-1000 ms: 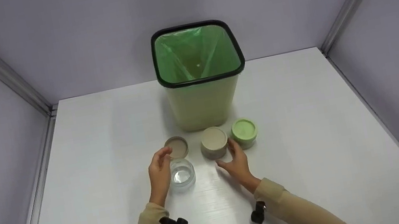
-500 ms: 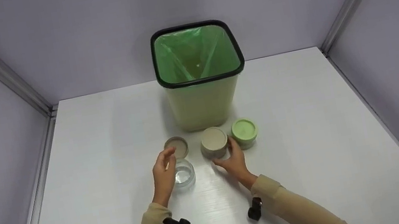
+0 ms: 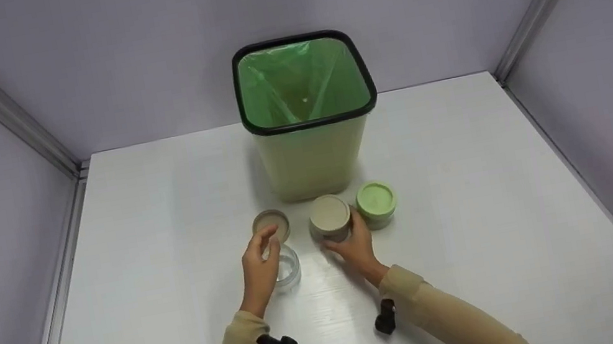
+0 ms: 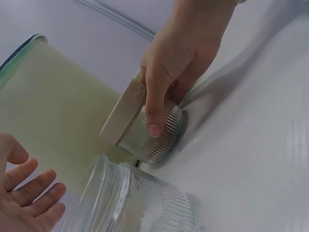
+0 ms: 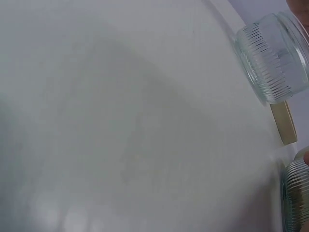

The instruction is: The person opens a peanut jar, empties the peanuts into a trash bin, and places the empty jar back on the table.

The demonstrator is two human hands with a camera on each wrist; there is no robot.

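On table | right hand [image 3: 352, 245] fingers grip beige-lidded jar [image 3: 329, 219] | left hand [image 3: 260, 267] fingers apart, seemingly beside open jar [image 3: 286, 270]

On my table [image 3: 472, 180] the bin [image 3: 312, 152] stands at the back centre, and three things sit in a row just before it: a loose lid [image 3: 270, 224] on the left, a lidded jar [image 3: 330, 218] in the middle, another lidded jar [image 3: 376, 202] on the right. An open jar [image 3: 287, 267] stands just in front of the loose lid, between my left hand [image 3: 260, 268] and my right hand [image 3: 354, 247], which touches the middle jar.
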